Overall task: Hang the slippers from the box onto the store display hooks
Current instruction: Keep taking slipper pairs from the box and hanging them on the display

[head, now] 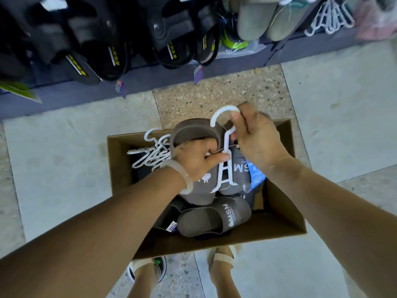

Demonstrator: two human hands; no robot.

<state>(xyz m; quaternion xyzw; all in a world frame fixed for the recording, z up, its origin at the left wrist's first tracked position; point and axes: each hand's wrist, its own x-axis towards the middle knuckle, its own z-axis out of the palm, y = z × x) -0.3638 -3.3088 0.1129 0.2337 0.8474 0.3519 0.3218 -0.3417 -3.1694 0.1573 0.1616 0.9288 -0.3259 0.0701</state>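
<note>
A pair of grey slippers (193,134) is held above an open cardboard box (281,214) on the floor. My left hand (193,158) grips the slippers at the strap, thumb pressed on a white plastic hanger (225,147). My right hand (255,136) pinches the hanger just below its hook. More grey slippers (214,218) marked MSM lie in the box. Loose white hangers (150,155) lie in the box's far left corner.
Black sandals (107,46) and grey slippers (268,18) hang on the display rack at the top. A bunch of white hangers (330,18) sits at the top right. A dark base ledge (86,91) runs below the rack. My sandalled feet (221,259) stand behind the box.
</note>
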